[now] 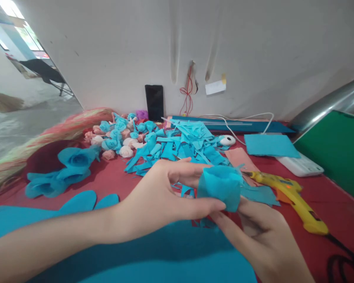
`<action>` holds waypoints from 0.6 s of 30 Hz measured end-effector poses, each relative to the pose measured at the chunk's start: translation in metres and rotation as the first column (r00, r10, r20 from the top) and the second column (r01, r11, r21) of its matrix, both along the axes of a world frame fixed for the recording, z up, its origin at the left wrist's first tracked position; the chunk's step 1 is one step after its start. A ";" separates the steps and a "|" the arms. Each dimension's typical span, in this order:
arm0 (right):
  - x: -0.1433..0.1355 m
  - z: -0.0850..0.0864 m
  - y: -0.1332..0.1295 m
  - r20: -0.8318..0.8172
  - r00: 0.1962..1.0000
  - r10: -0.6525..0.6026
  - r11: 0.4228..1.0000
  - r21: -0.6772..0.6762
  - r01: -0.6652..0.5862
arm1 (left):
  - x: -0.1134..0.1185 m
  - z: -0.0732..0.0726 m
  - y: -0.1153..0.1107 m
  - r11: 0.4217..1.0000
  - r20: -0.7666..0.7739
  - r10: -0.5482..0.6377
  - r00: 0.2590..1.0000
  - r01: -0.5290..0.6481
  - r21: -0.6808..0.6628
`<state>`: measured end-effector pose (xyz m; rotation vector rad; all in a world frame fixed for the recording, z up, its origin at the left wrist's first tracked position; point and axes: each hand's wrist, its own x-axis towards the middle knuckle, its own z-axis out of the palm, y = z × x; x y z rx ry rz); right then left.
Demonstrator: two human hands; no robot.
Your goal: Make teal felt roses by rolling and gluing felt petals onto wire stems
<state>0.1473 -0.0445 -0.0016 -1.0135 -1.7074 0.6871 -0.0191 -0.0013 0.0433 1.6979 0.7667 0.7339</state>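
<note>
Between both hands, above the table, is a rolled blue paper flower [221,186], cup-shaped with its opening upward. My left hand [165,192] grips its left side, thumb across the front and fingers behind. My right hand [256,236] pinches it from below on the right; some of those fingertips are hidden behind the paper. A large blue paper sheet [165,255] lies beneath the hands. Right of them rests a yellow glue gun [292,198], its nozzle pointing toward the flower.
Blue paper scraps [188,143] are heaped behind the hands. Small pink, white and blue paper flowers [118,135] pile up at the back left, with larger blue flowers [61,173] nearer. A black phone [155,103] leans on the wall. A stack of blue paper squares [271,145] lies right.
</note>
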 end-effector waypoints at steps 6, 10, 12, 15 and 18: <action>0.001 0.001 -0.002 0.001 1.000 0.026 1.000 0.009 -0.026 | -0.002 -0.004 -0.002 0.986 -0.058 0.028 0.998 -0.018 0.165; 0.004 0.003 -0.004 0.060 0.998 -0.004 1.000 -0.004 0.004 | -0.001 -0.004 -0.003 0.983 -0.049 0.038 0.998 -0.029 0.180; 0.003 0.003 -0.004 0.062 0.998 -0.012 1.000 -0.026 0.014 | -0.001 -0.004 -0.004 0.983 -0.043 0.038 0.998 -0.030 0.181; -0.002 0.002 -0.001 -0.018 1.000 0.015 0.998 -0.057 -0.016 | -0.001 -0.005 -0.004 0.979 -0.033 0.039 0.999 -0.032 0.204; -0.004 0.001 0.000 -0.070 0.997 0.016 0.996 -0.081 -0.021 | -0.001 -0.006 -0.004 0.974 -0.011 0.042 0.999 -0.038 0.224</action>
